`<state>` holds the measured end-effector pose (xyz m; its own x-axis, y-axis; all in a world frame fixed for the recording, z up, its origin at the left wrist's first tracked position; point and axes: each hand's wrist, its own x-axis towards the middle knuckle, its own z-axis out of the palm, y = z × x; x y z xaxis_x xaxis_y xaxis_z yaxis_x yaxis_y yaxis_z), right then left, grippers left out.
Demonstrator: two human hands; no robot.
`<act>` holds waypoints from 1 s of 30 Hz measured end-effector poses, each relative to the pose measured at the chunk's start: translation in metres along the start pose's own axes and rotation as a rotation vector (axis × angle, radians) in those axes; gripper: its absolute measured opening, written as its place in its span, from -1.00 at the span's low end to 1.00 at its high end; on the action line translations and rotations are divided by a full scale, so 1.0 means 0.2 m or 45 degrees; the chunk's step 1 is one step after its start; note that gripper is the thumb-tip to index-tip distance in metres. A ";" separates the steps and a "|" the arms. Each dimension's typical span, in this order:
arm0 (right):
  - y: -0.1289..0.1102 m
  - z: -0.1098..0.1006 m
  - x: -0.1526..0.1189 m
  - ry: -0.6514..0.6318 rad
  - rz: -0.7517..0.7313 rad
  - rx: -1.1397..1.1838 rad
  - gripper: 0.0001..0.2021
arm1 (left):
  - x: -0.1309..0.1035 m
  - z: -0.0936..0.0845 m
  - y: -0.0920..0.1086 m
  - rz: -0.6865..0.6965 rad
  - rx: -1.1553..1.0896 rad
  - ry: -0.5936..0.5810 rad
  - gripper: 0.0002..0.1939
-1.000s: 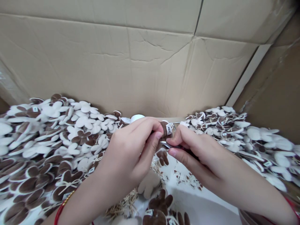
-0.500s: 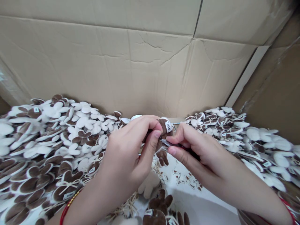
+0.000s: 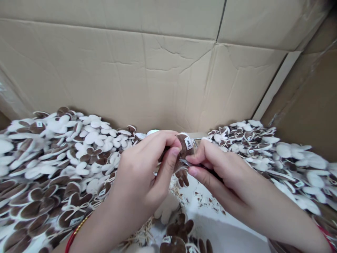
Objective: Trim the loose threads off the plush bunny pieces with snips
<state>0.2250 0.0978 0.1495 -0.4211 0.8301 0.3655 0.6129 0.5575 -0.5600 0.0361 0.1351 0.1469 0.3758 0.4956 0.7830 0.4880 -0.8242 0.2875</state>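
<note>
My left hand (image 3: 147, 170) pinches a small brown plush piece (image 3: 181, 143) between thumb and forefinger, in the middle of the view. On that piece sits a white label (image 3: 188, 143) with dark lettering. My right hand (image 3: 221, 172) is closed round a small metal-tipped tool (image 3: 185, 161); its thin pointed end touches or nearly touches the plush piece, and the handle is hidden in my palm. Just below, a brown plush piece with rounded lobes (image 3: 182, 177) lies on the white surface (image 3: 223, 221).
Heaps of brown-and-white bunny-shaped plush pieces lie left (image 3: 60, 161) and right (image 3: 297, 158), some with cord bows. Near me are more brown pieces (image 3: 180, 226), a cream piece (image 3: 167, 207), cord scraps (image 3: 144, 232) and brown bits (image 3: 207, 202). A cardboard wall (image 3: 131, 77) stands behind.
Both hands stay almost in place, still on the plush piece and the tool. The label has turned slightly, and the tool's tip shows a little less.
</note>
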 end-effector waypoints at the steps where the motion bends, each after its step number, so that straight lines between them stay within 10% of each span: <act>1: 0.00 -0.01 -0.01 0.008 -0.006 0.029 -0.94 | 0.00 0.00 -0.01 -0.020 -0.021 -0.003 -0.89; 9: 0.04 -0.09 -0.01 0.388 0.159 0.272 -0.90 | 0.03 -0.02 -0.02 -0.246 -0.249 -0.180 -0.87; 24: 0.12 -0.15 0.06 0.714 0.289 0.185 -0.91 | -0.03 0.13 -0.18 -0.192 0.018 -1.483 -0.73; 30: 0.32 -0.32 0.05 0.993 0.368 -0.080 -0.88 | 0.02 0.02 -0.16 -0.215 0.049 -1.050 -0.74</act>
<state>0.3025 0.1425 0.1652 0.3281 0.6978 0.6368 0.6717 0.3016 -0.6766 0.0253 0.1646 0.1390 0.7432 0.6651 0.0728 0.6102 -0.7184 0.3340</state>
